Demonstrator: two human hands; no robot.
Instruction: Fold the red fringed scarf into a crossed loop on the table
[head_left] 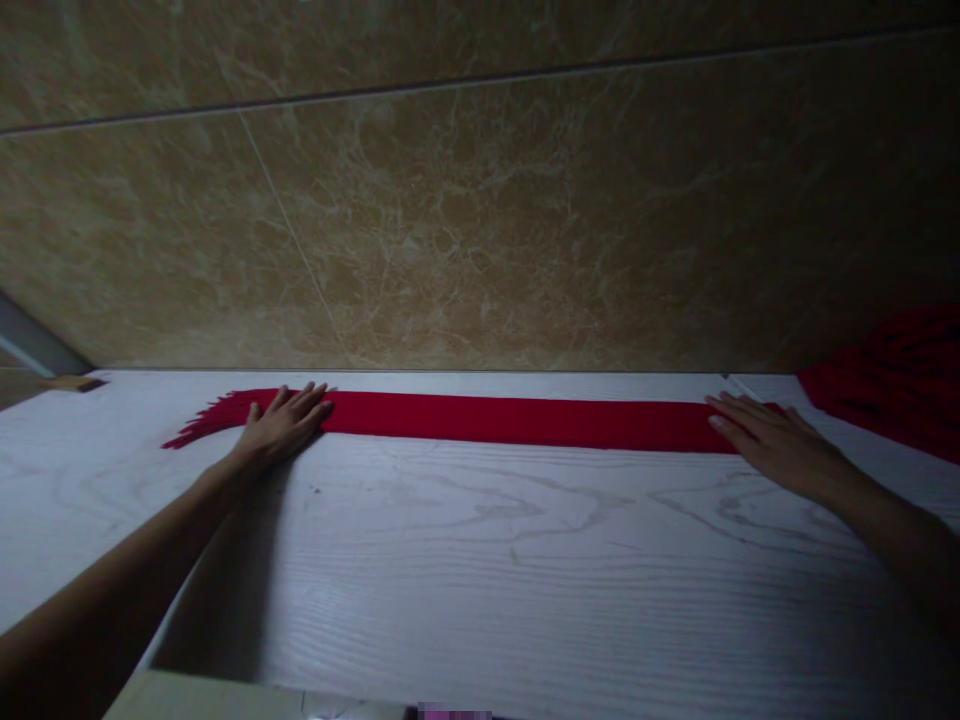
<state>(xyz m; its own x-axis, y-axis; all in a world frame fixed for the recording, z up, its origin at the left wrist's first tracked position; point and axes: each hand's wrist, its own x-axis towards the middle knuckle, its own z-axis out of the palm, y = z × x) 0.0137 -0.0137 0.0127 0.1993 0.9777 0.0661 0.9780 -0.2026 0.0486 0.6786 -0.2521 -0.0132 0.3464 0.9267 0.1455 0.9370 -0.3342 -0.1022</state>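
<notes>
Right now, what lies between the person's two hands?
In the head view, a flat stretch of the red fringed cloth runs along the white tabletop from the left hand to the right hand.

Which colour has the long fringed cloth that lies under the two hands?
The fringed cloth is deep red, seen in the head view.

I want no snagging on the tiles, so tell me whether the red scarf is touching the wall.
Apart. The head view shows the white tabletop as a bare strip between the red scarf's far edge and the tiled wall.
</notes>
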